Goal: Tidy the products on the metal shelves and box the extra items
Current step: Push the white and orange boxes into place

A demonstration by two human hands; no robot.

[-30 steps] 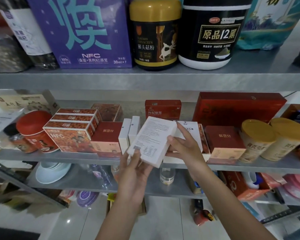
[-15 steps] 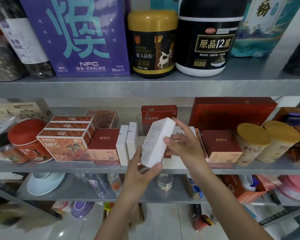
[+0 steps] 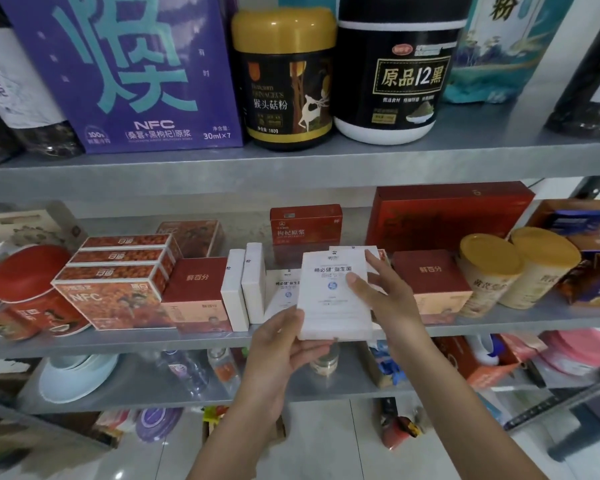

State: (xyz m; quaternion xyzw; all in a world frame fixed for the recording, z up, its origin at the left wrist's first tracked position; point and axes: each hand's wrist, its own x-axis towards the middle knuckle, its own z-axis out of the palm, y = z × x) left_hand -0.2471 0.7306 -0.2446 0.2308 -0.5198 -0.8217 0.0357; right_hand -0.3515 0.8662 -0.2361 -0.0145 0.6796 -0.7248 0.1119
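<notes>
Middle shelf update: both my hands are on the flat white cardboard carton with small blue print (image 3: 333, 292), which sits dead centre of the frame, right at the front lip of the grey metal shelf (image 3: 118, 341). I honestly can't tell if its bottom edge is resting on the lip or just hanging above it. My left hand (image 3: 284, 344) cups the lower left corner from underneath, and my right hand (image 3: 385, 296) pinches the right edge with the thumb across the printed face. I'm holding it upright with the label facing me so I can check it matches the others before it goes in. There's a twin white carton with the same blue print (image 3: 284, 289) just behind it to the left, next to two slim plain white boxes standing on end (image 3: 245, 289), so I reckon this one belongs in that gap, label outward like its neighbours. The squat dark red and cream box (image 3: 430, 282) to the right of centre hems the slot in on that side, so it'll want sliding in straight or those skinny white ones could tip. I can't see any box for the extras from here.
</notes>
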